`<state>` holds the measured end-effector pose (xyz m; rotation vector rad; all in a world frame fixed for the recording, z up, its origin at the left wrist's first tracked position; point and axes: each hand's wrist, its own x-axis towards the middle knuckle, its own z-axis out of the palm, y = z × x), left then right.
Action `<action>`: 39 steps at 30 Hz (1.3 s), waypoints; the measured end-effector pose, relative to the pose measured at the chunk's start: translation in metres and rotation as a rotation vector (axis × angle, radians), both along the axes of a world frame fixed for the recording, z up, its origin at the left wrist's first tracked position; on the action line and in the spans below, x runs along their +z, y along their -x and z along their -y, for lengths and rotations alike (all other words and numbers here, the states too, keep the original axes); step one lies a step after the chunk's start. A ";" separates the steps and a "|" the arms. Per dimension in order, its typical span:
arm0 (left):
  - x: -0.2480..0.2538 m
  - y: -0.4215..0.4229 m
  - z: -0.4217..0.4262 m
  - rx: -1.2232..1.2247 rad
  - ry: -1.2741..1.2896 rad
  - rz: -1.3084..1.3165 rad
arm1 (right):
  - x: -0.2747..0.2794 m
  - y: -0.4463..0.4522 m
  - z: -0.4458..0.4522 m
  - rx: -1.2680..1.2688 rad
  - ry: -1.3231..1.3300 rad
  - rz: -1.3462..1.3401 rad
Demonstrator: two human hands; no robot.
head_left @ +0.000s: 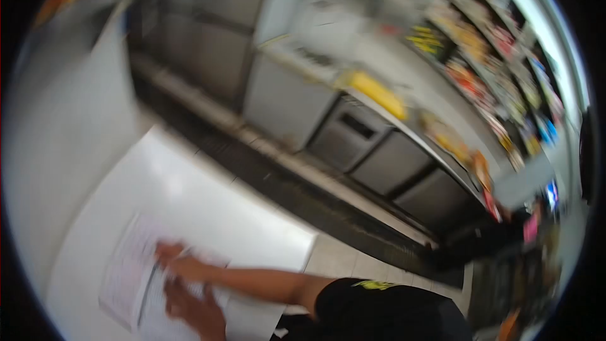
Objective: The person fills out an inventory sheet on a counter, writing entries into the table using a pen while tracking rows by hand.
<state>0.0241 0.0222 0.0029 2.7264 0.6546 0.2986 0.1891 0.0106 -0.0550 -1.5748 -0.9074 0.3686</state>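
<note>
An open notebook [120, 271] with faintly lined or written pages lies on a white tabletop [221, 208] at the lower left. A dark line runs down between its pages. Over the upper part of the notebook, my right hand [183, 264] has its fingers bent together. A thin pale pen-like object seems to stick out of them, though blur hides its details. Just below, my left hand [194, 309] rests on the page with its fingers apart. The writing is too smeared to read.
Beyond a dark floor mat [284, 192] runs a steel counter with cabinets [398, 161], and a yellow item [377, 93] lies on top. Shelves with colourful packets [470, 79] rise behind it. A steel fridge-like unit [205, 50] stands at the upper left.
</note>
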 end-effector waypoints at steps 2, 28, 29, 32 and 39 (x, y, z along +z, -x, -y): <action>0.010 -0.002 0.005 -0.008 -0.193 -0.035 | 0.035 0.008 -0.012 -0.120 -0.122 -0.578; 0.019 -0.005 0.002 -0.047 -0.064 0.009 | 0.032 0.016 0.004 -0.099 -0.041 -0.284; 0.013 -0.001 0.001 -0.019 0.074 -0.028 | 0.003 0.006 0.005 -0.052 0.064 -0.014; 0.030 -0.010 -0.005 -0.115 0.367 0.207 | -0.105 0.002 0.027 -0.124 0.212 0.222; 0.014 -0.004 -0.011 -0.004 0.045 0.026 | 0.054 0.013 0.019 -0.030 -0.183 -0.482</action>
